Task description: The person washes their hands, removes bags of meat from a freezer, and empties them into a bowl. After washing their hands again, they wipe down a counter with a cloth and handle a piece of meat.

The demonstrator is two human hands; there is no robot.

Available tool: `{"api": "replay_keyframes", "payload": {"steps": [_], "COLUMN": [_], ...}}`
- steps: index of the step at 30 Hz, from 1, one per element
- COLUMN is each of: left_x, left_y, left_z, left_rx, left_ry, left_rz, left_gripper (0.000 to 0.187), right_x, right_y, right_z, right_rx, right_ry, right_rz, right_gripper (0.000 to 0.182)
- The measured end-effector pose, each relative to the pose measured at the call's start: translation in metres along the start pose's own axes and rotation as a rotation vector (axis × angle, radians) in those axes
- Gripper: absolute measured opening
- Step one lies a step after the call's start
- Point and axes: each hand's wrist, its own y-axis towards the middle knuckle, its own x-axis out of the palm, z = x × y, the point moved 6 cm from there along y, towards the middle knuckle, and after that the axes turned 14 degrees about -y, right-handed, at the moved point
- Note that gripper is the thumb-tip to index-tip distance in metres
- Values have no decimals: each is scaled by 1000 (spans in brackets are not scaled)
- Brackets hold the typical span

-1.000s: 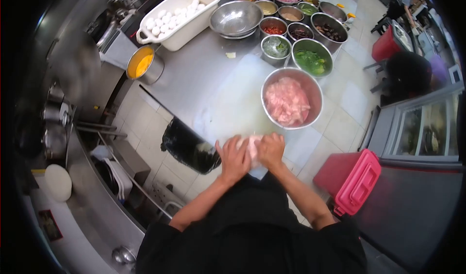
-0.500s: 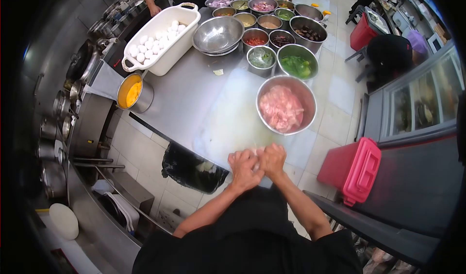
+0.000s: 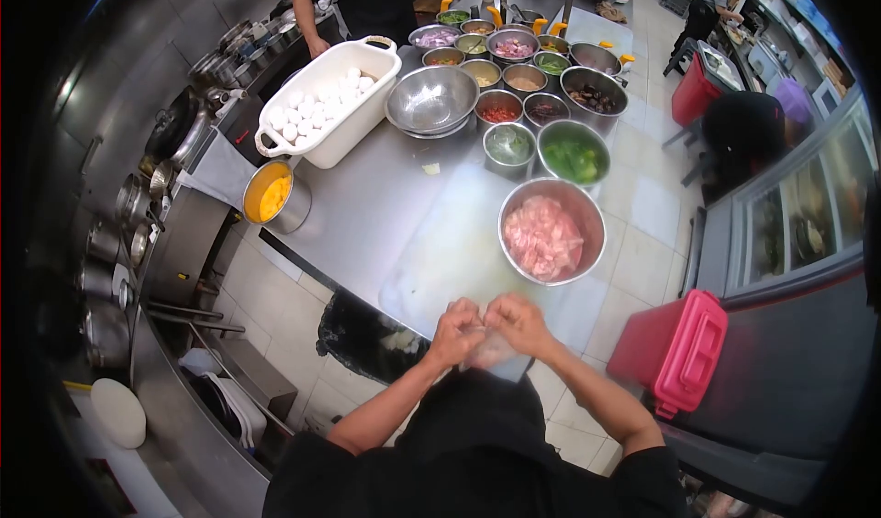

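At the near edge of the white cutting board (image 3: 431, 275), my left hand (image 3: 456, 333) and my right hand (image 3: 517, 323) are close together, fingers curled and pinching. Between and below them hangs a pale pink, filmy-looking piece (image 3: 492, 351); I cannot tell if it is meat or a plastic bag. Just beyond my right hand stands a steel pot (image 3: 598, 256) holding pink raw meat pieces (image 3: 543, 235).
Behind the pot are a pot of green vegetables (image 3: 574, 154) and several ingredient pots. A white tub (image 3: 332, 155) of eggs, steel bowls (image 3: 431, 99) and a pot with yellow contents (image 3: 292, 208) stand left. A person (image 3: 367, 4) works across the table. A pink bin (image 3: 679, 348) is right.
My hands have moved slightly apart at the top, and the pale pink piece now shows below them. The view has shifted, so the table's things appear lower and further right.
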Motion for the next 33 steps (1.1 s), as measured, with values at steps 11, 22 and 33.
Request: {"api": "replay_keyframes", "payload": {"steps": [11,22,33], "left_x": [11,45,44], "left_y": [10,30,31], "left_z": [19,144,221], "left_rx": [2,509,668], "left_ry": [-163,473,662], "left_rz": [-279,-681,-689], "left_gripper": [6,29,37], "right_x": [-12,-88,-189], "right_y": [3,-11,-40], "right_z": [-20,-85,-129], "right_rx": [-446,-859,-1005], "right_ry": [-247,-514,-743], "right_rz": [13,-184,-93], "right_gripper": [28,45,48]}}
